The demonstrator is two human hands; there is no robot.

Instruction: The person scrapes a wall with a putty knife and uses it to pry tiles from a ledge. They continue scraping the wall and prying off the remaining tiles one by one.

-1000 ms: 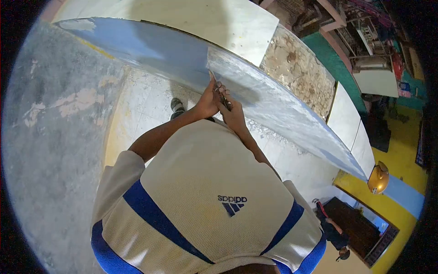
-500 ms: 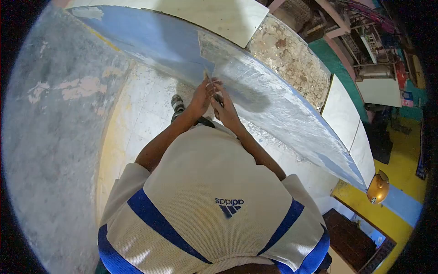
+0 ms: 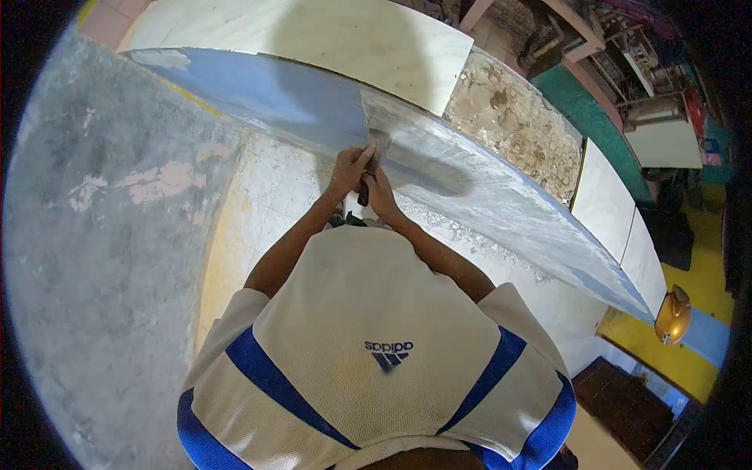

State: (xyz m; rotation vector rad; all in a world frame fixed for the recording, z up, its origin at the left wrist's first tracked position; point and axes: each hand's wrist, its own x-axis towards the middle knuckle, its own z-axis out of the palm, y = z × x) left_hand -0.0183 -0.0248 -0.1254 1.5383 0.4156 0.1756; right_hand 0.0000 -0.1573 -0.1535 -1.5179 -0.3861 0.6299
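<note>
A scraper [image 3: 378,144] with a flat metal blade and a dark handle is held upright between my two hands. My left hand [image 3: 350,169] grips it on the left side, near where the blade begins. Closed round the handle from the right is my right hand [image 3: 381,196]. Behind the blade, overlapping it in this view, stands a low wall [image 3: 290,98] with blue paint on its left part. Right of a sharp paint edge, its surface is scraped to grey and white streaks.
Pale tiles [image 3: 227,35] cap the wall, with a rough untiled patch [image 3: 509,117] between them. White floor tiles [image 3: 266,184] bear debris along the wall's foot. A worn grey surface [image 3: 102,258] lies left. A gold helmet [image 3: 673,315] sits at the wall's far right end.
The scraper has turned so its blade now shows broadside, with the handle pointing down. The whole view has shifted, putting the wall lower and further right.
</note>
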